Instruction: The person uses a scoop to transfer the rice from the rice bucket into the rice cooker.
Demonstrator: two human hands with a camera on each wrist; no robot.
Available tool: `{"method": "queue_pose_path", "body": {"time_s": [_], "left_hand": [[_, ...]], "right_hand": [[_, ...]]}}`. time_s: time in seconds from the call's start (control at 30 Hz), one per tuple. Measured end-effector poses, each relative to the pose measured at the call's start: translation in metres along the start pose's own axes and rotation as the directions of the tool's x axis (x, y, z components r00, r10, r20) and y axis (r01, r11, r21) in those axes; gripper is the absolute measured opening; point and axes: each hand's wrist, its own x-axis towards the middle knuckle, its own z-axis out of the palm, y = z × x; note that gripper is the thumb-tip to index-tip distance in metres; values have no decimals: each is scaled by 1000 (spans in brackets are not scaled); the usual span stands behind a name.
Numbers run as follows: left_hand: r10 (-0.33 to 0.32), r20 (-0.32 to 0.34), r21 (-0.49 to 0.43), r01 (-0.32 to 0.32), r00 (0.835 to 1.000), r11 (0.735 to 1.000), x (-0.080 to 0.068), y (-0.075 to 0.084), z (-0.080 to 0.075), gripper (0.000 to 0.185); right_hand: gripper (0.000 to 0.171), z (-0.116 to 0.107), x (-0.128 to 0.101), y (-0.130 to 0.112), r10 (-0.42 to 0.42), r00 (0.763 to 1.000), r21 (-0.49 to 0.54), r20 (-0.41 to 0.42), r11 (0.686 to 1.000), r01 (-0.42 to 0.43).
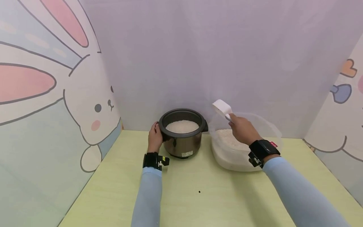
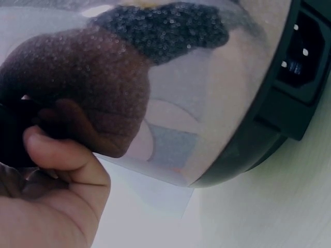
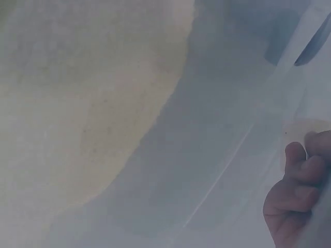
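Observation:
A dark metallic rice cooker point(image 1: 182, 143), lidless, stands upright on the table with white rice point(image 1: 182, 126) inside. My left hand point(image 1: 155, 138) grips its left side handle. In the left wrist view, the thumb point(image 2: 59, 152) curls at the black handle point(image 2: 18, 129) beside the shiny cooker wall. My right hand point(image 1: 244, 129) holds a white scoop point(image 1: 222, 107) by its handle, raised above the left rim of a translucent plastic tub point(image 1: 227, 162). Rice point(image 1: 231, 138) lies in that tub. What the scoop contains cannot be seen. In the right wrist view my right fingers point(image 3: 302, 170) are curled.
The tub stands just right of the cooker on the pale yellow-green table point(image 1: 181, 201). A small black speck point(image 1: 199, 191) lies toward the front. Behind hangs a plain pale curtain point(image 1: 198, 56); rabbit-printed panels flank both sides. A power socket point(image 2: 304, 51) shows on the cooker's base.

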Motion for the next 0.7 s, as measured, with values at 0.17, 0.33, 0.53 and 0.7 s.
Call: {"method": "queue_pose_path", "body": {"time_s": [0.17, 0.33, 0.53, 0.7], "left_hand": [[19, -4, 16, -19, 1000, 1000, 0, 0, 0, 49], [22, -2, 20, -22, 1000, 1000, 1, -1, -1, 49], [22, 0, 26, -22, 1000, 999, 2, 2, -2, 49], [24, 3, 30, -24, 1000, 999, 1, -1, -1, 49]], "right_hand": [[32, -4, -17, 20, 19, 1000, -14, 10, 1000, -19], [30, -1, -28, 39, 67, 997, -15, 48, 998, -66], [24, 4, -33, 50, 130, 983, 20, 127, 991, -134], [15, 7, -35, 52, 161, 967, 18, 198, 986, -168]]}}
